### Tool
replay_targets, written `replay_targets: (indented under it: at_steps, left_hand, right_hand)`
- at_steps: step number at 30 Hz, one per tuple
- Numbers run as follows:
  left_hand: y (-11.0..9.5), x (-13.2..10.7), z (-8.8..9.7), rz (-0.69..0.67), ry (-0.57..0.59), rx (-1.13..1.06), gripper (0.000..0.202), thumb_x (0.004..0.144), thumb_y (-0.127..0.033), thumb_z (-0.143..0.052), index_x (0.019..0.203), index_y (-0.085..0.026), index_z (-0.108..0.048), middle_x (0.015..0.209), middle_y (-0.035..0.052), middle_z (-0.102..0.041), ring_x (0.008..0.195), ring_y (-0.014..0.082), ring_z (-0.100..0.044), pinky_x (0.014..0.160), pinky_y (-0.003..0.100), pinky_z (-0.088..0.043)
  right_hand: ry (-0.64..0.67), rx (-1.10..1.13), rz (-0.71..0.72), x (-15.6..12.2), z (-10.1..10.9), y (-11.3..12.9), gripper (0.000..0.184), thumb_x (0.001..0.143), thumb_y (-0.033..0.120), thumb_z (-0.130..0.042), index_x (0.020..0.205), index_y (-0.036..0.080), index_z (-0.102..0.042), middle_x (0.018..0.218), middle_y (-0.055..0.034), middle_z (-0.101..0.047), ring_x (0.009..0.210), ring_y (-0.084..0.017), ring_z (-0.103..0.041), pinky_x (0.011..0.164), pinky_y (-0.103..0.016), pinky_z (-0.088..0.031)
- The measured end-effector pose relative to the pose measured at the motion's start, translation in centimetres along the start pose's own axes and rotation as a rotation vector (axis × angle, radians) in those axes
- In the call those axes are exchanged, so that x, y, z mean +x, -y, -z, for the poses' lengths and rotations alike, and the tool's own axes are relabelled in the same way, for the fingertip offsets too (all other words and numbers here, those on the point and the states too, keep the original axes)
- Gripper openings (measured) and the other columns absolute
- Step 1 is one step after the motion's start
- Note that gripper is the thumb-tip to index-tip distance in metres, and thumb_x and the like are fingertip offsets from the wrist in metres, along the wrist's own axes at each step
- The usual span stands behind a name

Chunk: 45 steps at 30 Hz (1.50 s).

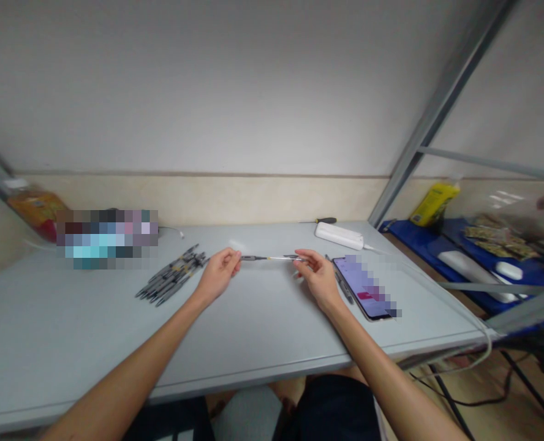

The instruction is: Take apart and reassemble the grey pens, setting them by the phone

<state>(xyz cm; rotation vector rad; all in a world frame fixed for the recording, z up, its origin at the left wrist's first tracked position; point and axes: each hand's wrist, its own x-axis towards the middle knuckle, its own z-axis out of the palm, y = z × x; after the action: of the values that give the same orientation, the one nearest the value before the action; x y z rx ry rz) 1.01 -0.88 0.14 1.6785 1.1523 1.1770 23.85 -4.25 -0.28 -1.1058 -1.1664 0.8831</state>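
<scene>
left hand (225,267): thumb and fingertips pressed together, pinching the gray end of a slim pen (252,258). right hand (318,278): likewise closed, pinching near the shiny opposite end; exact shape of the part within the fingers too blurred to tell. pen position: stretched crosswise between both hands, over the middle of the counter (239,337). just beside left hand, on the outer side: pile of gray pens (171,277), slanted, roughly parallel, with yellowish bands. just beside right hand, on the outer side: loose gray pen (345,288), close along the edge of a phone (359,286), screen lit, partly pixelated. farther back: white power strip (339,236); behind it, screwdriver (326,220) with black-and-yellow handle. far left: bottle (35,207) with orange contents, white cap. beyond the right end: yellow packet (434,202) on a blue surface (400,236).
</scene>
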Motion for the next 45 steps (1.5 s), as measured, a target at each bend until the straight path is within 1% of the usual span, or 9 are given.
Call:
replay_targets:
  at_steps: [6,9,15,20,23,32,37,43,45]
  left_hand:
    - [-0.1,0.1,0.3,0.013,-0.075,-0.097,0.032,0.078,-0.046,-0.053,0.064,-0.017,-0.050,0.053,-0.0040,-0.048,0.051,0.0085,-0.043,0.052,0.021,-0.033]
    - [-0.2,0.1,0.4,0.005,-0.103,-0.096,0.031,0.077,-0.045,-0.054,0.065,-0.016,-0.051,0.052,-0.0043,-0.048,0.051,0.0082,-0.042,0.053,0.021,-0.032]
    - [-0.1,0.2,0.3,-0.001,-0.101,-0.102,0.031,0.075,-0.047,-0.056,0.065,-0.017,-0.052,0.051,-0.0043,-0.048,0.050,0.0093,-0.044,0.053,0.022,-0.034]
    - [0.2,0.2,0.3,-0.004,-0.095,-0.114,0.028,0.075,-0.043,-0.057,0.067,-0.017,-0.053,0.053,-0.0040,-0.050,0.051,0.0093,-0.044,0.053,0.022,-0.035]
    - [0.2,0.3,0.3,0.004,-0.093,-0.116,0.027,0.075,-0.042,-0.057,0.067,-0.017,-0.053,0.052,-0.0040,-0.050,0.051,0.0095,-0.045,0.053,0.022,-0.035]
    - [0.1,0.2,0.3,0.017,-0.093,-0.103,0.028,0.074,-0.043,-0.057,0.067,-0.017,-0.053,0.052,-0.0039,-0.050,0.051,0.0098,-0.045,0.053,0.022,-0.034]
    - [0.3,0.1,0.2,0.021,-0.038,-0.101,0.028,0.075,-0.043,-0.057,0.067,-0.017,-0.052,0.054,-0.0037,-0.051,0.052,0.0096,-0.046,0.055,0.023,-0.035]
    - [0.2,-0.3,-0.3,0.053,0.059,-0.133,0.029,0.075,-0.044,-0.057,0.068,-0.016,-0.053,0.056,-0.0026,-0.053,0.053,0.0096,-0.047,0.055,0.023,-0.036]
    - [0.2,-0.4,-0.4,0.068,0.083,-0.161,0.030,0.075,-0.044,-0.059,0.068,-0.016,-0.053,0.055,-0.0026,-0.053,0.052,0.0096,-0.047,0.055,0.023,-0.036]
  right_hand:
    - [-0.208,0.122,-0.075,0.6,0.6,-0.4,0.026,0.062,0.029,-0.069,0.085,0.016,-0.067,0.062,0.0014,-0.058,0.053,-0.010,-0.049,0.053,-0.026,-0.042]
    - [-0.243,0.185,-0.087,0.7,0.6,-0.4,0.025,0.060,0.027,-0.069,0.082,0.016,-0.067,0.064,0.0006,-0.059,0.054,-0.011,-0.050,0.055,-0.026,-0.042]
    - [-0.180,0.197,-0.107,0.3,0.2,0.2,0.024,0.057,0.025,-0.071,0.079,0.016,-0.068,0.067,0.0002,-0.063,0.051,-0.010,-0.051,0.055,-0.026,-0.042]
    - [-0.140,0.143,-0.087,0.1,0.1,0.4,0.022,0.059,0.025,-0.071,0.078,0.016,-0.069,0.062,0.0008,-0.062,0.052,-0.011,-0.052,0.055,-0.026,-0.041]
    - [-0.116,0.121,-0.090,0.1,0.1,0.4,0.021,0.059,0.024,-0.070,0.078,0.016,-0.068,0.065,0.0002,-0.063,0.050,-0.010,-0.052,0.054,-0.026,-0.041]
    - [-0.116,0.108,-0.066,0.3,0.1,0.1,0.022,0.059,0.025,-0.069,0.079,0.016,-0.068,0.071,-0.0017,-0.065,0.051,-0.011,-0.052,0.054,-0.026,-0.042]
    - [-0.057,0.006,-0.011,0.0,0.1,0.2,0.023,0.062,0.027,-0.068,0.082,0.016,-0.070,0.072,-0.0034,-0.067,0.053,-0.012,-0.053,0.058,-0.027,-0.044]
    - [0.076,-0.090,0.021,-0.4,-0.3,0.4,0.026,0.065,0.030,-0.069,0.086,0.015,-0.071,0.083,-0.0071,-0.070,0.060,-0.014,-0.057,0.059,-0.027,-0.044]
    - [0.105,-0.100,0.016,-0.4,-0.3,0.4,0.027,0.065,0.031,-0.069,0.086,0.015,-0.071,0.082,-0.0071,-0.070,0.061,-0.014,-0.057,0.058,-0.026,-0.044]
